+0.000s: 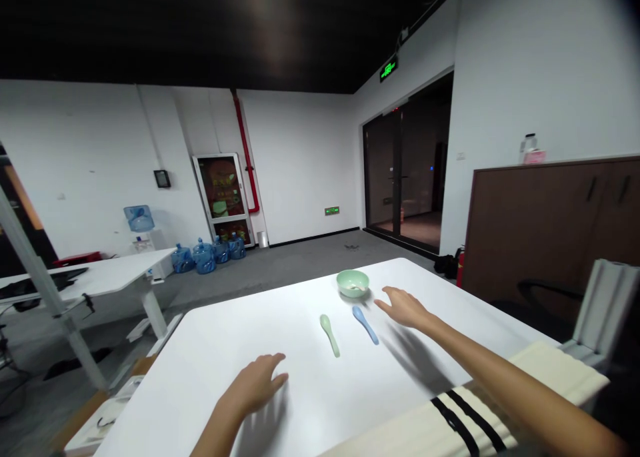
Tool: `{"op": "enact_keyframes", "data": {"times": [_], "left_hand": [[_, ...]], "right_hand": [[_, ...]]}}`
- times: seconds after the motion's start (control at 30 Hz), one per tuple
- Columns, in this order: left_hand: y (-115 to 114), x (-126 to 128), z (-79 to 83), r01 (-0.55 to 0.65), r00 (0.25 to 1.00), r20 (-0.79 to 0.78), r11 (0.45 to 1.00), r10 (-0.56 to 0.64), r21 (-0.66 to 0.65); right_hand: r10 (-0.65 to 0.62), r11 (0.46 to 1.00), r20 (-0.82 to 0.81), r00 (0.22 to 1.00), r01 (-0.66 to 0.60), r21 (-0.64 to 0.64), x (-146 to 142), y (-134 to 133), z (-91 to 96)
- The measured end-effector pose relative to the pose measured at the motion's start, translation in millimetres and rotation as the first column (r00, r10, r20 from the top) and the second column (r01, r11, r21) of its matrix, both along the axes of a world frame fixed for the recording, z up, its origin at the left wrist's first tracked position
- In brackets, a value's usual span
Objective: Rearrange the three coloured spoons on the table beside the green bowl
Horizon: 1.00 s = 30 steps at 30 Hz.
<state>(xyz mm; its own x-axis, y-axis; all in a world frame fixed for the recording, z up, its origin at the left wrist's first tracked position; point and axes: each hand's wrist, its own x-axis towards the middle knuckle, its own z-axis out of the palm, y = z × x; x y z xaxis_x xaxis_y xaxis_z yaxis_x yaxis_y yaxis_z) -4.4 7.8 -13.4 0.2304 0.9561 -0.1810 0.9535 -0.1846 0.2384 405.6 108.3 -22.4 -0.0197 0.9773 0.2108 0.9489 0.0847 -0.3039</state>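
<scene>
A light green bowl (345, 285) stands upright toward the far side of the white table, with something small and pale inside that I cannot make out. Nearer to me lie two spoons side by side, a green spoon (329, 336) and a blue spoon (366, 325), both with their bowls pointing away. My right hand (403, 306) hovers just right of the bowl, fingers apart and holding nothing. Over the left part of the table is my left hand (261, 380), also open, thumb and fingers spread, touching neither spoon.
The white table (215, 337) has a cream cloth with black stripes (400, 427) along its near edge. A grey metal post (603, 307) rises at the right. Another white table (125, 274) and several blue water bottles (204, 256) stand at the left. A brown cabinet (540, 224) is at the right.
</scene>
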Motion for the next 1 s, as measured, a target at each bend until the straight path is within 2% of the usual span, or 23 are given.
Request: {"op": "enact_keyframes", "data": {"times": [0.1, 0.27, 0.43, 0.73, 0.87, 1.0], "left_hand": [[-2, 1, 1.5, 0.0, 1.0, -0.004, 1.0, 0.0, -0.001], [-4, 2, 2.3, -0.009, 1.0, 0.0, 1.0, 0.009, -0.008], [-3, 3, 2.4, -0.004, 1.0, -0.007, 1.0, 0.003, -0.004], [1, -1, -4.8, 0.001, 1.0, 0.005, 1.0, -0.001, -0.001], [1, 0, -3.5, 0.0, 1.0, 0.001, 1.0, 0.0, 0.001], [1, 0, -1.6, 0.011, 1.0, 0.003, 1.0, -0.011, -0.004]], "right_hand": [[0.009, 1.0, 0.018, 1.0, -0.009, 0.014, -1, -11, -12.8], [0.004, 0.999, 0.06, 0.998, -0.002, -0.044, -1, -15, -35.1], [0.026, 0.999, 0.042, 0.999, -0.024, -0.044, 1, -15, -38.9], [0.023, 1.0, 0.015, 1.0, -0.023, -0.01, -3, -14, -24.6], [0.0, 1.0, 0.037, 0.999, 0.0, -0.004, -11, 6, -4.4], [-0.048, 0.998, 0.024, 0.999, 0.049, -0.029, -26, 38, 15.8]]}}
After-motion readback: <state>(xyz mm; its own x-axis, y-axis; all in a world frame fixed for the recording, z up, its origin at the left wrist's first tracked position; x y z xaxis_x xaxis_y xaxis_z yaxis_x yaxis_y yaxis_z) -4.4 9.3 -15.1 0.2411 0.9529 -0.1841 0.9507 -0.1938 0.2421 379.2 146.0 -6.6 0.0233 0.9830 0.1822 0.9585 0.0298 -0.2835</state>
